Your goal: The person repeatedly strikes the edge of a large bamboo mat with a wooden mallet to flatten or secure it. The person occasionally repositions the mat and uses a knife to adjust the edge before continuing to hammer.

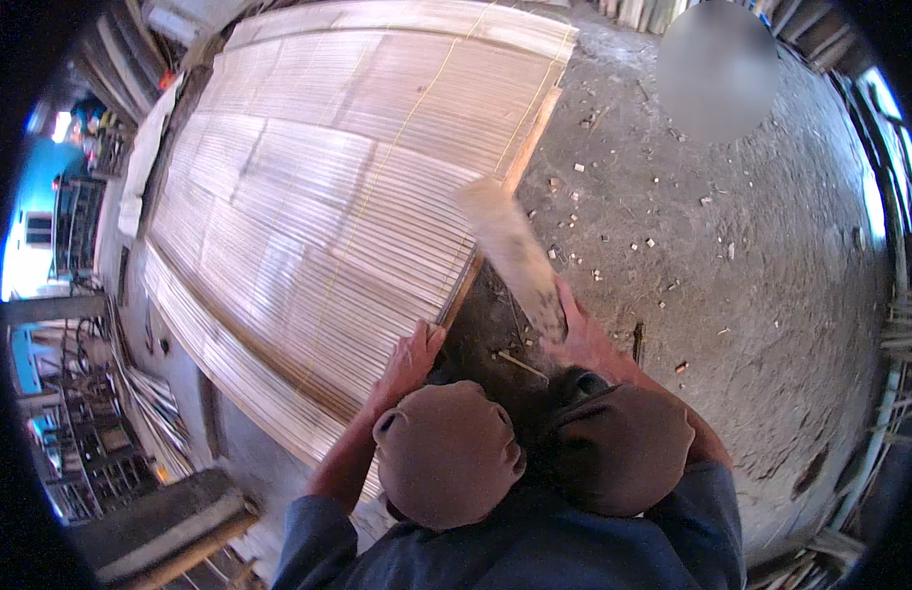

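- Pale thin slats are laid side by side in a big mat [328, 206], tied with yellow strings.
- The mat's near edge is pressed down by the left hand [409, 362], fingers flat and apart.
- A blurred wooden stick [513, 254] is clamped in the right hand [577, 332] by that edge.
- Slat ends are likely being tapped even; a careful aim is needed next.

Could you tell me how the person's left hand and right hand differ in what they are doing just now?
The left hand lies open, pressed on the edge of the slat mat; the right hand is shut around a wooden block. The left hand looks sharp, while the block above the right hand is motion-blurred. Both reach forward, near the mat's edge.
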Available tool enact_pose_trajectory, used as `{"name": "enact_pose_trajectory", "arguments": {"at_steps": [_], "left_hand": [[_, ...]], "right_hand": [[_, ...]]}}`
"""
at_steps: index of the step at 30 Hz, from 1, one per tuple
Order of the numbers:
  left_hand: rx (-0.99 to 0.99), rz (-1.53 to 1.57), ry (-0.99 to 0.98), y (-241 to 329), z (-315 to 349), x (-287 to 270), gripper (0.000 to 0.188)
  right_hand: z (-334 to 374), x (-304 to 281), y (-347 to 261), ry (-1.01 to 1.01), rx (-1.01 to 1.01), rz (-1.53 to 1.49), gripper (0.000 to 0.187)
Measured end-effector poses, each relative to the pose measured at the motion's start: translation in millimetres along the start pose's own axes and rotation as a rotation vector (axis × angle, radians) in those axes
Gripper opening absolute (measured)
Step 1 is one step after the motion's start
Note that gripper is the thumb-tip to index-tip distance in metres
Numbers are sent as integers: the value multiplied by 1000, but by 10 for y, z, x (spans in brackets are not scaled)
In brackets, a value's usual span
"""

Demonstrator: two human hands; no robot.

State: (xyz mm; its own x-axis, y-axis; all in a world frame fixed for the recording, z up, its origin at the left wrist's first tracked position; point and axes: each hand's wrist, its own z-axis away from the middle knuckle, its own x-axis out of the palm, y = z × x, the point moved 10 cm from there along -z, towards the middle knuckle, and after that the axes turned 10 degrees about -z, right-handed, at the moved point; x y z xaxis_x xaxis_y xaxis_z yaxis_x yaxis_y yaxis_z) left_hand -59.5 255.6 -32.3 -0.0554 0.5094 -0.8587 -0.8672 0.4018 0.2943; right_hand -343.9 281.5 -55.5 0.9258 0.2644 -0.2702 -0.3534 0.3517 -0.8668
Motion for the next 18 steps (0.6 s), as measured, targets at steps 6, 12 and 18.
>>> {"name": "enact_pose_trajectory", "arguments": {"at_steps": [6,12,18], "left_hand": [[30,-136,45,-20,-30,-31,32],[-288,13,-40,-117,-175,175,49],[-76,190,18,-96,-133,-250,54]], "right_hand": [[158,-182,-180,70,75,-166,103],[294,-294,-197,229,-71,-563,100],[419,-711,339,462,-163,-376,104]]}}
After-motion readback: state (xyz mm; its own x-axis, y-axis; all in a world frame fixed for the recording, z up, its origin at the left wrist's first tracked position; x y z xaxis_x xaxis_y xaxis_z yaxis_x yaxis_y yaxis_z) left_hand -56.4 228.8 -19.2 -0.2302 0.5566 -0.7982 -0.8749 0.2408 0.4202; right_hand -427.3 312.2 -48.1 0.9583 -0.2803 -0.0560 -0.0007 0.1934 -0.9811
